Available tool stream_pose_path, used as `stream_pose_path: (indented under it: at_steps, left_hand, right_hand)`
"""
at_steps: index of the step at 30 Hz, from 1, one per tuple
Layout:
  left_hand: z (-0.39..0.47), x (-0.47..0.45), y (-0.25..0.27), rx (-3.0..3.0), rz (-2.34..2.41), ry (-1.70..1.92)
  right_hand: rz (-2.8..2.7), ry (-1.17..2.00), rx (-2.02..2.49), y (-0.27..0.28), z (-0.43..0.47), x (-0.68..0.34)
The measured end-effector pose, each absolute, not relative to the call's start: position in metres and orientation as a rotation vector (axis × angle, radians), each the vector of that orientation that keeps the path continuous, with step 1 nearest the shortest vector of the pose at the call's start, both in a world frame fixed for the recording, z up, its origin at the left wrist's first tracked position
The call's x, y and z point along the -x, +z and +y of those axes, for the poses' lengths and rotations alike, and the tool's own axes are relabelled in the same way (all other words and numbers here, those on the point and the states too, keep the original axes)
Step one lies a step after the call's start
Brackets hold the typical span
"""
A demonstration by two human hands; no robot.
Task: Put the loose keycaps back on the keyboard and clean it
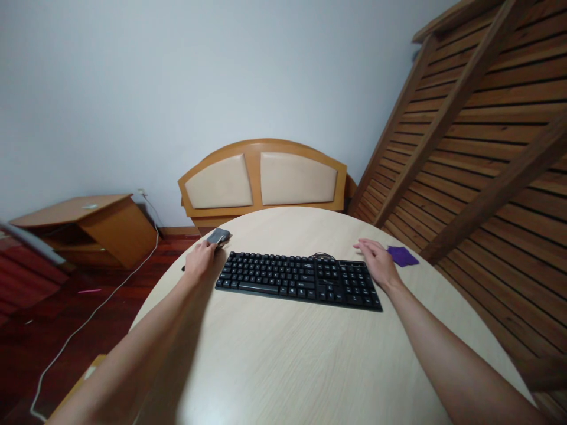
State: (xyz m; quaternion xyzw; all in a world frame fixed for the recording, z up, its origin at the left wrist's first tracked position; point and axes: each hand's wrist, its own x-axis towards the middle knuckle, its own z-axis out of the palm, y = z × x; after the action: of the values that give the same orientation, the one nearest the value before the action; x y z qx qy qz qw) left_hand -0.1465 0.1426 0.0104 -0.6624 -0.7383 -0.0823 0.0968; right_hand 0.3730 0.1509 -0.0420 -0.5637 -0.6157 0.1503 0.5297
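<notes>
A black full-size keyboard point(292, 278) lies across the middle of the round table, slightly slanted. Part of its cable point(322, 255) is coiled behind its back edge. My left hand point(200, 260) is closed at the keyboard's left end, around a slim thing whose dark end shows to the left of the hand; its kind is hidden. Just beyond those fingers is a small grey object point(218, 236), flat-looking, which I cannot identify. At the keyboard's far right corner my right hand point(375, 260) rests with fingers stretched out, holding nothing. Beside it lies a purple cloth point(402, 255).
The pale round table point(283, 360) has a curved edge on both sides. A wooden headboard point(261, 177) with cream panels stands behind it. Slatted wood point(478, 141) leans at right. A low cabinet point(101, 224) and a white cable point(95, 313) are at left.
</notes>
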Motion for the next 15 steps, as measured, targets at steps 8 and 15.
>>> stream_pose_path:
  at_steps: [8,15]
  left_hand:
    - [0.137,0.140,0.005,2.001,-2.094,-0.065]
    - [0.130,0.137,0.005,2.022,-2.062,-0.089]
  right_hand:
    - [-1.474,0.346,1.340,-0.044,0.152,-0.373]
    - [-1.492,0.311,1.349,-0.047,0.155,-0.373]
